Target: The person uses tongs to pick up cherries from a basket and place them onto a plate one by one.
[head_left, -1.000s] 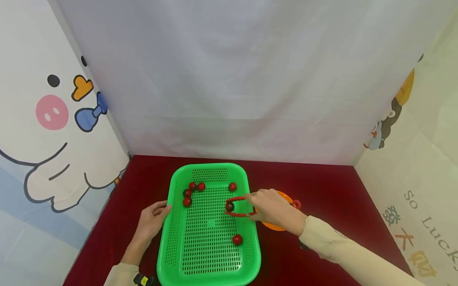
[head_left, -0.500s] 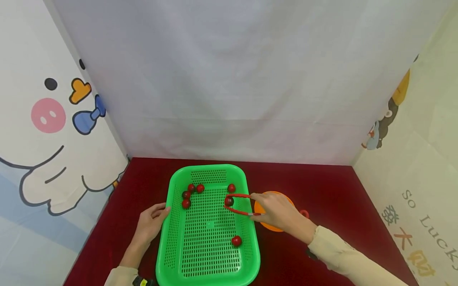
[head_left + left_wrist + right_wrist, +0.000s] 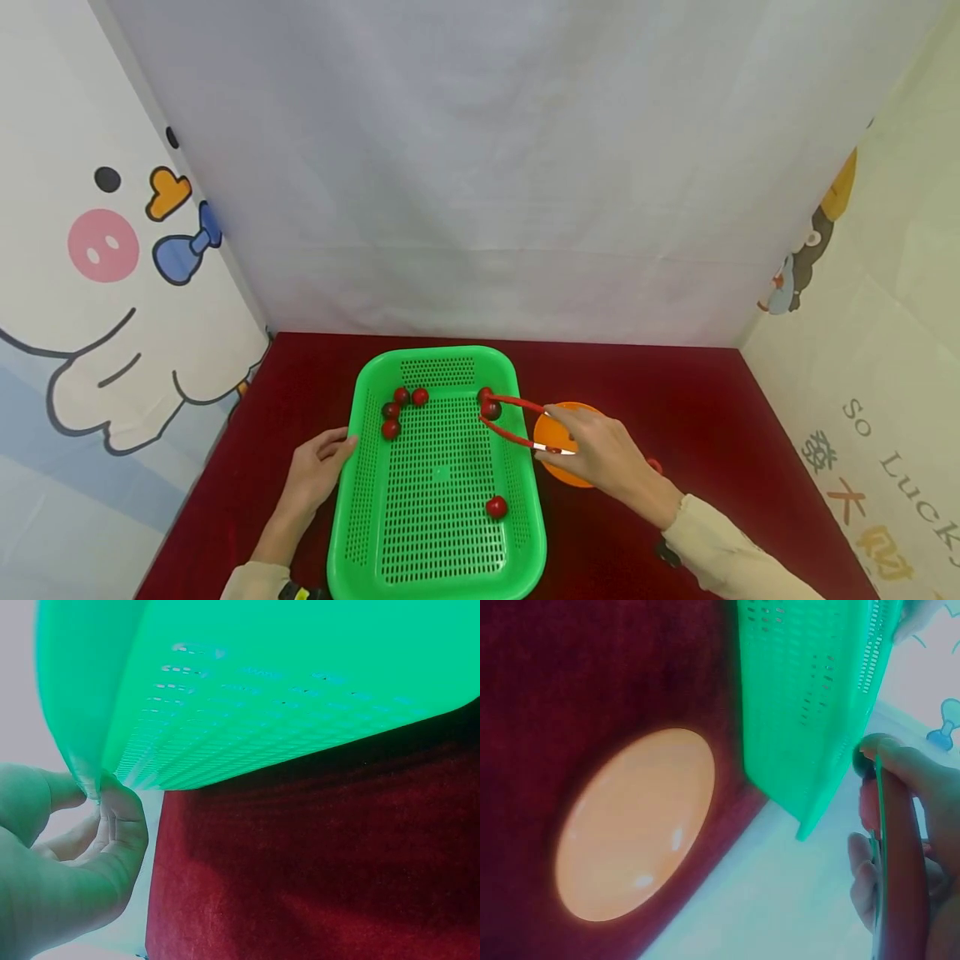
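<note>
My left hand (image 3: 321, 471) pinches the left rim of a green perforated basket (image 3: 341, 508); in the left wrist view the thumb and curled fingers meet at that rim. With my right hand (image 3: 600, 450) I hold red tongs (image 3: 517, 437), angled over the basket's right wall. Between the tong tips is a dark red, cherry-like fruit (image 3: 491, 409), overlapping another red fruit (image 3: 485, 394) behind it in the head view. Several similar fruits (image 3: 391, 429) lie along the basket's left side. One more red fruit (image 3: 497, 507) sits near the front right.
An orange plate (image 3: 637, 825) rests on the dark red cloth (image 3: 637, 375) right of the basket, partly under my right hand in the head view. A pale curtain (image 3: 480, 167) hangs behind, with printed cartoon sheets (image 3: 112, 333) at the sides.
My right hand has shifted right, and the tongs with the dark fruit have moved slightly back and right toward the basket's right wall. My left hand stays on the rim.
</note>
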The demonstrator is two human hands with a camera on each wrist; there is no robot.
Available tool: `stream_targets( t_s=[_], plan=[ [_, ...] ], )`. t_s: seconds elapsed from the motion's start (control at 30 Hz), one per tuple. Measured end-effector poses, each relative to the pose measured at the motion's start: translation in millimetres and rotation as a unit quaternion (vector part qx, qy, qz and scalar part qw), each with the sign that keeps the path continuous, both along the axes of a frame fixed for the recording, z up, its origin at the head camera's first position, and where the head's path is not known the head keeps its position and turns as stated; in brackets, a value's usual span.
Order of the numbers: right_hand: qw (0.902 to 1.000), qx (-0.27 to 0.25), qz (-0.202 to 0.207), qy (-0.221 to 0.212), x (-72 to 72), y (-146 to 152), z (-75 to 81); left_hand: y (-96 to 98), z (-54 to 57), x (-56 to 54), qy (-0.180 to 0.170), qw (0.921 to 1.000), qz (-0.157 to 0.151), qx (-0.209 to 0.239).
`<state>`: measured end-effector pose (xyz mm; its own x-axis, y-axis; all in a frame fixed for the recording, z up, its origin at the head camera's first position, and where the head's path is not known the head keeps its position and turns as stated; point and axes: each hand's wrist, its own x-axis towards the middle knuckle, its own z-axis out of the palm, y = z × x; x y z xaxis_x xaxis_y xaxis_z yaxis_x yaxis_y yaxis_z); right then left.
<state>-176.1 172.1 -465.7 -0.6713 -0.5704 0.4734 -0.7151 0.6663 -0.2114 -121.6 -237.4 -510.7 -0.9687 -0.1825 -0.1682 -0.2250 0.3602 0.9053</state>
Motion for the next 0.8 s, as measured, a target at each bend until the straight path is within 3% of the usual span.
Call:
stream_targets(
  t_s=[0.57, 0.8],
  plan=[
    [0.9947, -0.084, -0.045, 0.039, 5.5, 32, -22.9, -0.3, -1.2, -0.2, 0.000, 1.0000, 0.008, 0.000],
    [0.9918, -0.103, -0.075, 0.007, 11.6, 47, -30.0, 0.0, -1.2, 0.1, -0.003, 1.0000, 0.006, 0.000]
  ],
)
